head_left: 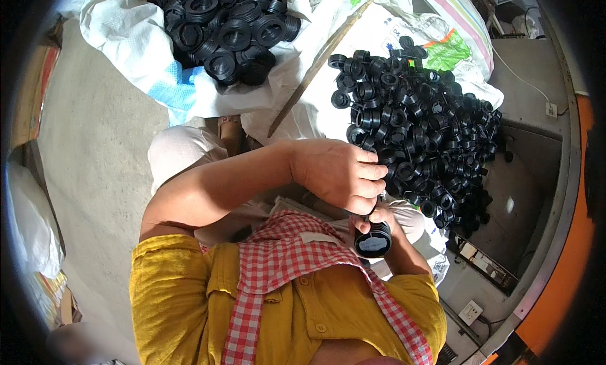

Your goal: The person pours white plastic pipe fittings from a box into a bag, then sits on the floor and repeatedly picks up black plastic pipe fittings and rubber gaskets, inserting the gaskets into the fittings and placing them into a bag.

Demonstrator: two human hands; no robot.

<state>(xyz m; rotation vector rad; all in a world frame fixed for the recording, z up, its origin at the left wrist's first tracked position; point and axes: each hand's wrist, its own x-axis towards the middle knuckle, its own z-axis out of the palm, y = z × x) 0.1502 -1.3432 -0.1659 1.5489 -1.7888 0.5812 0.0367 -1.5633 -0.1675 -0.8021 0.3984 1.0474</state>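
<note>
My left hand (344, 175) reaches across my body, its fingers curled closed beside the edge of a heap of small black round plastic pieces (416, 128). What those fingers hold, if anything, is hidden. Just below it, my right hand (385, 218) is closed around a black ribbed plastic cylinder (372, 240). A pale, shiny round face on that cylinder is turned toward me. Both hands are close together over my lap, almost touching.
A white woven sack (120, 36) at the upper left holds larger black ribbed rings (233, 33). The small pieces lie on white printed sacking (379, 24), next to a grey metal recess (524, 188). A wooden stick (315, 71) slants between the two piles.
</note>
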